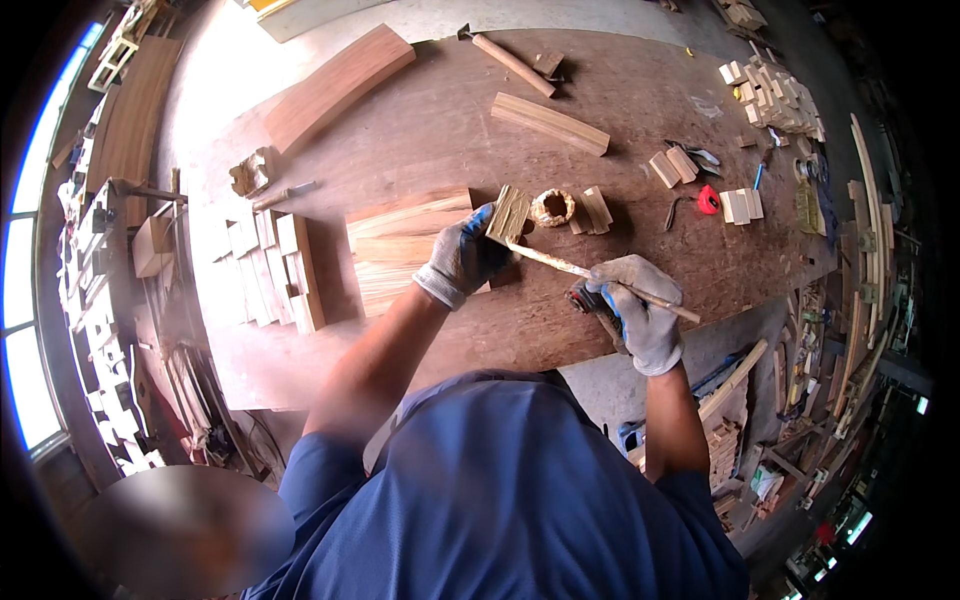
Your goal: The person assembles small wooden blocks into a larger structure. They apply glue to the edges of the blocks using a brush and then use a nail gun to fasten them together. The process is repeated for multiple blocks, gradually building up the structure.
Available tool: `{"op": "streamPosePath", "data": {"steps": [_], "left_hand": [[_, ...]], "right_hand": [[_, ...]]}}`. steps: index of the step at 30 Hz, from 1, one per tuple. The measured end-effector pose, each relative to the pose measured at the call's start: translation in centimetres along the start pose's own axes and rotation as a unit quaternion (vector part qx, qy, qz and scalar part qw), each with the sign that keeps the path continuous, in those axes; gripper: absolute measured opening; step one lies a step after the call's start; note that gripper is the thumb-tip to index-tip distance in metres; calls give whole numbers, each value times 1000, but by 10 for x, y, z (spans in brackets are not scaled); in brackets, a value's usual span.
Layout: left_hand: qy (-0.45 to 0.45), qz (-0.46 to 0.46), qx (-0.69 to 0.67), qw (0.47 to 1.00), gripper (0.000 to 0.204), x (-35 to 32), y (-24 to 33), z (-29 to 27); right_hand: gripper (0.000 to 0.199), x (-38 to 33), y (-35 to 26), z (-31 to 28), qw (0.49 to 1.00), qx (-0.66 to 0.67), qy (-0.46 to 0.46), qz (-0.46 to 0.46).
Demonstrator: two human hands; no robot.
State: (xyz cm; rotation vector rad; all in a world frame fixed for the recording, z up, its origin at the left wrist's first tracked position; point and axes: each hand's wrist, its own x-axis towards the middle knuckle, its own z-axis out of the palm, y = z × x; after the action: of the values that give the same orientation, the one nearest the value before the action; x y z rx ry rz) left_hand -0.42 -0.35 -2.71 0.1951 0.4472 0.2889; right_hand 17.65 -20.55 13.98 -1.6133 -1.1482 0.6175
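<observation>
My left hand [463, 258], in a grey work glove with blue on it, is closed around a small wooden block [510, 214] with a streaky, grooved face. A thin wooden stick [548, 259] with a pale, coated end is gripped in my gloved right hand [645, 305]. The stick's tip meets the block's near edge or lies just beside it. Right of the block stands a round pot [552, 208] with a crusted, yellowish rim. Two small wooden pieces [596, 211] sit beside the pot. A dark tool [604, 322], partly hidden, lies under my right hand.
A striped wooden panel [400, 240] and several stacked blocks [270, 265] lie left on the worktable [440, 120]. Beyond are a long plank [340, 85], a hammer [510, 62] and a beam [550, 124]. At right are a red tape measure [708, 200] and piled blocks [775, 98].
</observation>
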Motion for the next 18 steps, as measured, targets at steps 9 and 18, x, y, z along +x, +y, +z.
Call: {"op": "streamPosePath", "data": {"steps": [9, 18], "left_hand": [[-12, -5, 15, 1000, 44, -10, 0, 24], [7, -4, 14, 1000, 49, -5, 6, 13]], "right_hand": [[16, 12, 14, 3, 997, 28, 76, 16], [11, 13, -6, -6, 997, -28, -25, -65]]}}
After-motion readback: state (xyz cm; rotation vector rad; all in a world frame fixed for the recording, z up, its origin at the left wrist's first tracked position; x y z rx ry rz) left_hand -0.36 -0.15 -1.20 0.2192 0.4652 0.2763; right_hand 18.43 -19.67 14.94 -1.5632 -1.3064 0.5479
